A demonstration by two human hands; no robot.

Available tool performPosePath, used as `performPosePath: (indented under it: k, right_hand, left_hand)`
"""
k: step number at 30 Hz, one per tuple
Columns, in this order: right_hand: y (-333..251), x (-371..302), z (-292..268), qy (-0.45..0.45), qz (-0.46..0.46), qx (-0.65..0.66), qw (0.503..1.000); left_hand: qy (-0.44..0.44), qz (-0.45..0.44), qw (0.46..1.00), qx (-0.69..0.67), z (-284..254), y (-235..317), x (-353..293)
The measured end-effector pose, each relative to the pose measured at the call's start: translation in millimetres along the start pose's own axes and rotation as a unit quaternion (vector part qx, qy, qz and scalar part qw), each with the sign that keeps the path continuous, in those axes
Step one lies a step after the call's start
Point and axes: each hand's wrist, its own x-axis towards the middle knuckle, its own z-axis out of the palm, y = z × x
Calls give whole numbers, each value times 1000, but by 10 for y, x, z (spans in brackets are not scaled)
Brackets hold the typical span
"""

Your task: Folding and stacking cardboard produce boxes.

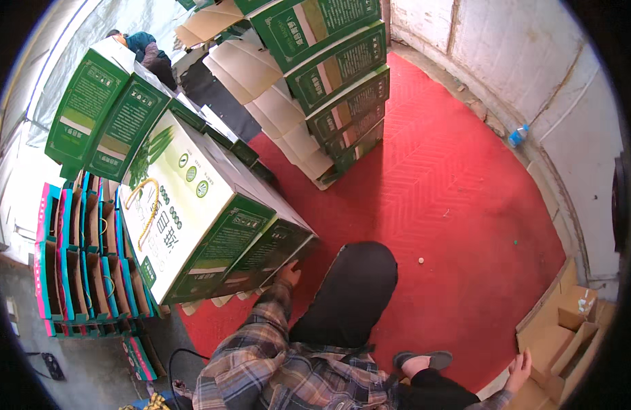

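And here's the left hand [289, 274], right at the lower edge of the big green-and-white box [186, 184], which sits left of centre with its rope handle [148, 212] lying against the white face. Is it gripping? Can't tell: fingers show beside the edge, but whatever is under them is hidden. Perhaps it's there to steady that low corner.

Over on the far right, the right hand [520, 371] is open, fingers loosely stretched at the rim of a brown carton [548, 348], no firm hold to be seen. The arms are spread wide, so the body bridges both sides, dark-clad knee [349, 294] between them.

Look at the tall stack [336, 68] behind: boxes on their sides, flaps [250, 75] out to the left, probably so the openings stay within reach. Slim pink-and-teal boxes [48, 273] stand packed in rows at the left, likely to save floor.

Now the room: the red mat [452, 205] gives a broad lane from knee to wall [513, 55], with a blue bottle [517, 135] at its edge. Left is tighter, the big box close beside those rows, and a black cable [175, 359] curves near the plaid sleeve [240, 348]
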Motion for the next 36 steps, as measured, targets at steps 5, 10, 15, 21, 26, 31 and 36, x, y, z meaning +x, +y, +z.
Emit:
performPosePath:
  k: [5,10,15,21,26,31,36]
  right_hand:
    - [936,-214,-828,77,38,-3,996]
    - [1882,-1048,-271,31,195,249,948]
    - [2339,-1626,742,81,345,359,863]
    - [2653,-2489,1019,180,394,442,786]
    - [2822,-3179,1039,253,398,486,736]
    - [2853,-3896,1051,327,406,514,681]
    - [2728,-4369,1163,376,417,543,625]
  left_hand:
    - [15,0,1000,2,75,-61,92]
    - [-3,-27,998,61,37,113,112]
    - [-184,1,981,-62,5,570,43]
    - [-2,411,896,-169,-544,1953,36]
    - [-21,426,852,-302,-1115,3783,-859]
    - [-119,548,812,-161,-922,4652,-1656]
    - [-251,609,752,11,-258,4561,-1723]
